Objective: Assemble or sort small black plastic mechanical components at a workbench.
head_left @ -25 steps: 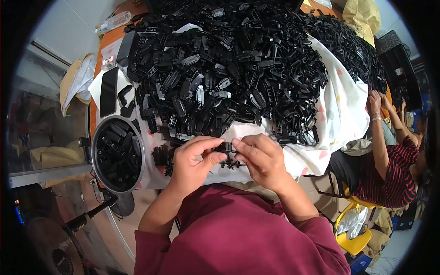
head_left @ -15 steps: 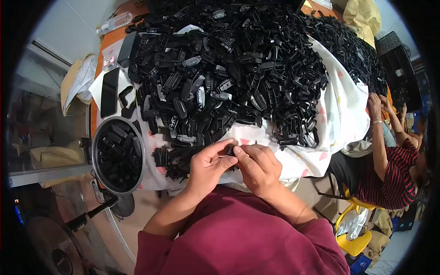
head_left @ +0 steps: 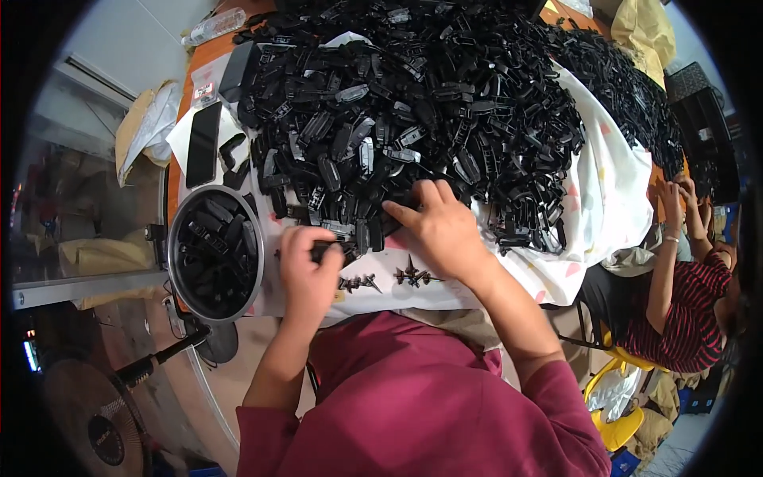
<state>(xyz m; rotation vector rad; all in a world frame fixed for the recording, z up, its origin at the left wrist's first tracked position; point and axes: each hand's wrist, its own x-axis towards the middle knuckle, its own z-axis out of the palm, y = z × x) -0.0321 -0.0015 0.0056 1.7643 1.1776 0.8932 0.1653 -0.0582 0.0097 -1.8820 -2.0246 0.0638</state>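
Note:
A big heap of small black plastic parts (head_left: 445,103) covers a white cloth (head_left: 604,199) on the table. My left hand (head_left: 308,274) is closed around one black plastic part (head_left: 322,251) near the table's front edge, next to a round metal bowl (head_left: 176,230) filled with the same parts. My right hand (head_left: 437,226) lies on the near edge of the heap, forefinger stretched left onto the parts, nothing visibly gripped. Small black pin-like pieces (head_left: 413,277) lie on the cloth between my hands.
A dark phone (head_left: 203,143) lies on white paper at the left of the heap. A person in a striped top (head_left: 683,318) sits at the right with hands on the table edge. A fan (head_left: 95,421) stands on the floor at lower left.
My hands were together working one part at the table's front edge. They have separated: the left moved left toward the bowl with the part, the right reached up into the heap.

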